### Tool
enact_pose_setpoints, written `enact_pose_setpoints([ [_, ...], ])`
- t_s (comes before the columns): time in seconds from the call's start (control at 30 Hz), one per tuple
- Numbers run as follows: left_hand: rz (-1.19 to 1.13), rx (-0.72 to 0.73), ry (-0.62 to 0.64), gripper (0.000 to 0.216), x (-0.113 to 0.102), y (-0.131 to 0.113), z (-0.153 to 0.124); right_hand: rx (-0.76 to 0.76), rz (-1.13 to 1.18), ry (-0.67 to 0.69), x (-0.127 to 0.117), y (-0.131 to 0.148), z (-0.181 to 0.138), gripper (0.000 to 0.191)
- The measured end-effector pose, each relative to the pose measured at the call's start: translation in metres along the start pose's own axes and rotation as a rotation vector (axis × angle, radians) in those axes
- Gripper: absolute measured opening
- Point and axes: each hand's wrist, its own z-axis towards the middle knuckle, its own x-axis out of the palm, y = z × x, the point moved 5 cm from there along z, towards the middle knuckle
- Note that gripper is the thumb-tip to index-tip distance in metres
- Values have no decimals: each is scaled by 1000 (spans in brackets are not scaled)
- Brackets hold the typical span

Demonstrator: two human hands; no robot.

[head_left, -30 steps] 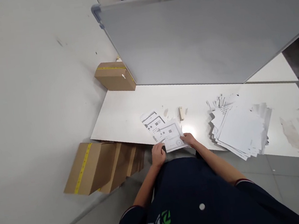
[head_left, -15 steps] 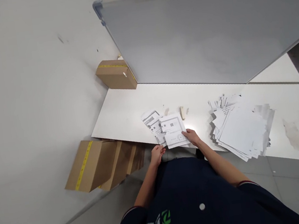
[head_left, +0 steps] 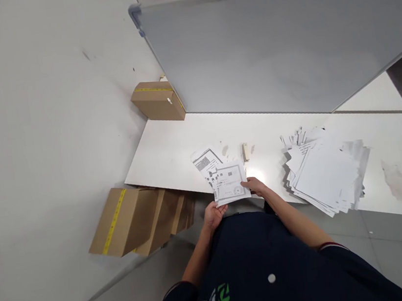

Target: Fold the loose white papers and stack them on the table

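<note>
Between my two hands is a printed paper sheet (head_left: pixel 230 185) with a grey border and a round seal mark. My right hand (head_left: pixel 253 186) pinches its right edge. My left hand (head_left: pixel 214 215) grips the lower left corner from below. Another printed sheet (head_left: pixel 204 162) lies on the white table (head_left: pixel 164 150), partly covered by the held one. Just behind them stands a small cream-coloured block-like object (head_left: pixel 245 152), whose kind I cannot make out.
A messy stack of papers (head_left: pixel 326 173) lies on the right of the table. A whiteboard (head_left: pixel 276 47) rises along the back edge. One cardboard box (head_left: pixel 157 102) sits at the back left corner; several more boxes (head_left: pixel 121 220) stand below the left end, by the wall.
The bordered sheet has moved left and towards me, covering more of the one beneath. My left hand has come to its lower left corner and taken hold.
</note>
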Motion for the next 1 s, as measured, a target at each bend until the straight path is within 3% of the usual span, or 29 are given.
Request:
enact_pose_setpoints([
  [0.13, -149, -90, 54, 25, -2, 5, 1, -33, -27, 18, 5, -5, -1, 21],
  [0.27, -34, -173, -40, 32, 1, 7, 7, -116, -170, -43, 10, -7, -4, 20],
  [0.37, 70, -121, -105, 30, 6, 5, 9, -163, -266, -136, 7, -4, -9, 22],
  [0.47, 76, -48, -57, 32, 14, 3, 6, -175, -199, -198, 2, 0, -13, 29],
  [0.63, 136, -122, 140, 38, 18, 12, -3, -136, 130, 48, 11, -2, -13, 32],
  [0.73, 166, -179, 104, 43, 14, 10, 0, -177, 180, 92, 15, 0, -15, 27],
  [0.83, 140, -64, 38, 48, 15, -11, 10, -317, 115, 131, 17, 13, -24, 28],
  [1.0, 219, 326, 44, 37, 40, -66, 22, -549, -96, 79, 11, 48, -49, 29],
])
